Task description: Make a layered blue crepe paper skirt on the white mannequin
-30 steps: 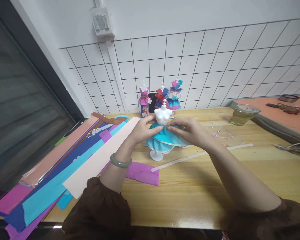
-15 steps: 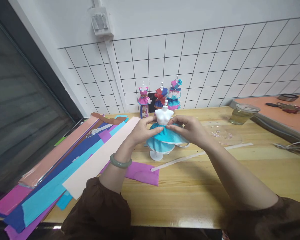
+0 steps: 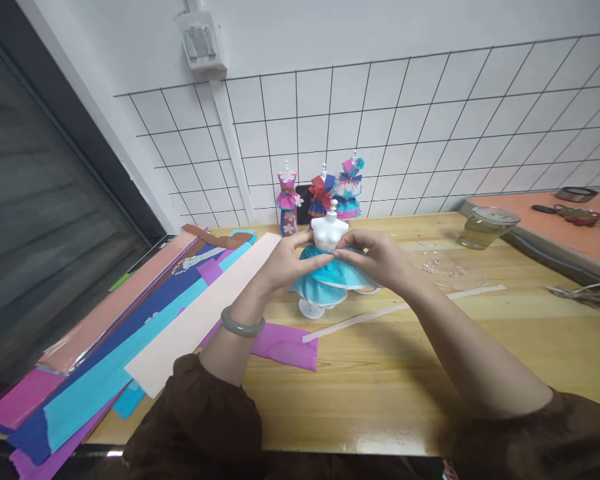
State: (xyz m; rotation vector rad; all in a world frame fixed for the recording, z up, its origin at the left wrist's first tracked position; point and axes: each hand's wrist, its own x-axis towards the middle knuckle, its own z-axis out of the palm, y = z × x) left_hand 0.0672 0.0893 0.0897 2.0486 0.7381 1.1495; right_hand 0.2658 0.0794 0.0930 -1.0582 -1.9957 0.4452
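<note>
A small white mannequin (image 3: 331,233) on a round stand wears a layered blue paper skirt (image 3: 321,291) with white edging. At its waist, my left hand (image 3: 291,261) pinches the skirt's top from the left. My right hand (image 3: 375,257) grips the same waist edge from the right, thumb and fingers together. Both thumbs nearly meet at the front of the waist. The mannequin leans slightly to the right. Under my hands, a thin white strip (image 3: 360,317) lies on the wooden table (image 3: 380,407), one end over a purple paper piece (image 3: 285,345).
Coloured paper strips (image 3: 180,293) are piled on the left. Three dressed mannequins, one in pink (image 3: 287,193), stand behind. To the right are a clear dish of beads (image 3: 445,269), a lidded cup of liquid (image 3: 486,230) and an orange surface (image 3: 540,223) with keys (image 3: 577,215).
The mannequin has tilted slightly, its top shifting a little right and its base a little left. Both hands keep their hold at the waist.
</note>
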